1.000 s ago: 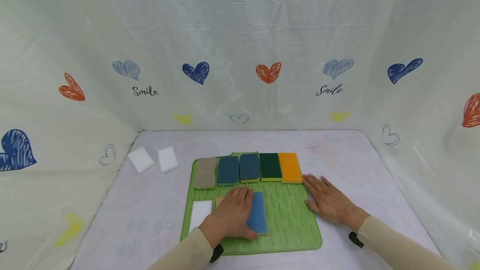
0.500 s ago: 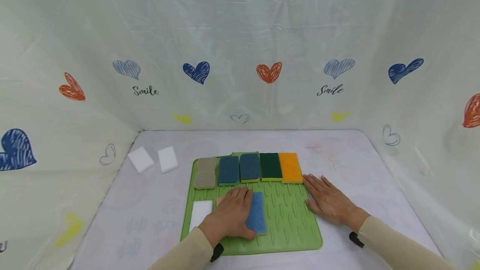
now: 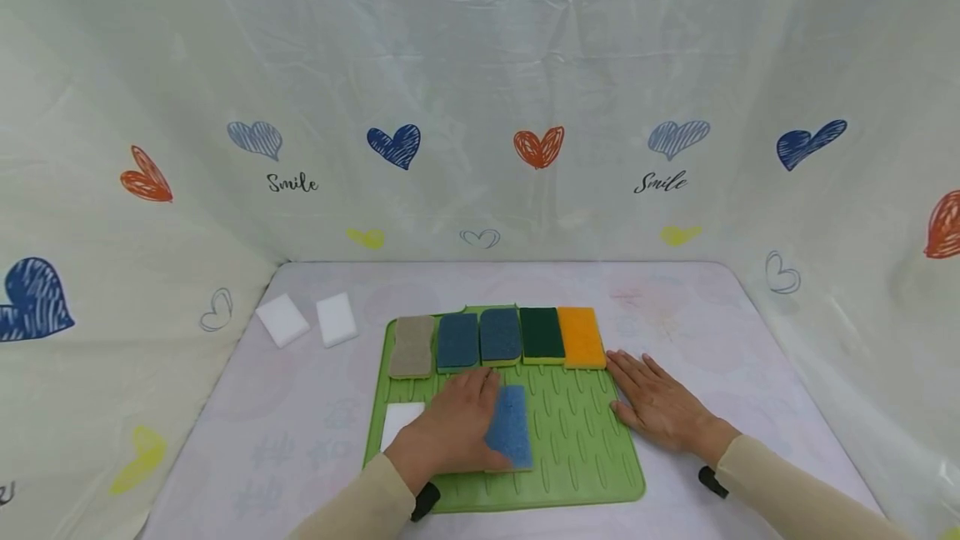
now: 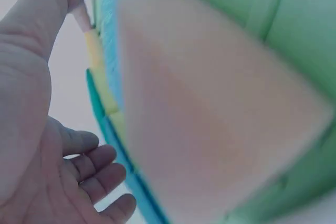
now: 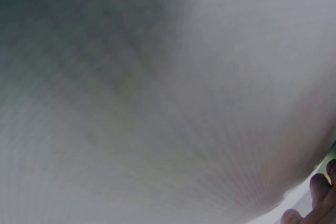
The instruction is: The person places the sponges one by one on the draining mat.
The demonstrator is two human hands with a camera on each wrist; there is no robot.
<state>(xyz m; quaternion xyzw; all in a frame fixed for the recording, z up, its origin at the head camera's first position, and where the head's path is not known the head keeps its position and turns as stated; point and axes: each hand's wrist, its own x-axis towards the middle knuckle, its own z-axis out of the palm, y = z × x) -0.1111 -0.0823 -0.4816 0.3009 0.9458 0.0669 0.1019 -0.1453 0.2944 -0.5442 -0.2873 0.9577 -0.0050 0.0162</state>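
Observation:
My left hand (image 3: pixel 450 427) lies above the near row of sponges on a green ribbed mat (image 3: pixel 577 465). Its thumb is beside the light blue sponge (image 3: pixel 512 432). In the left wrist view the fingers are loosely bent with nothing between them, and a blurred peach sponge (image 4: pixel 205 93) stands close to the palm. That peach sponge is hidden under the hand in the head view. A white sponge (image 3: pixel 400 422) is left of the hand. My right hand (image 3: pixel 667 402) rests at the mat's right edge, fingers straight, fingertips by the orange sponge (image 3: pixel 581 336).
Along the mat's far side stand a beige sponge (image 3: pixel 412 347), two dark blue sponges (image 3: pixel 457 340) and a dark green sponge (image 3: pixel 542 333). Two white sponges (image 3: pixel 282 320) lie at the table's far left. A patterned curtain (image 3: pixel 480 65) surrounds the table (image 3: pixel 300 415).
My left hand has shifted slightly to the left, uncovering more of the light blue sponge and covering the peach one. The right hand has stayed put.

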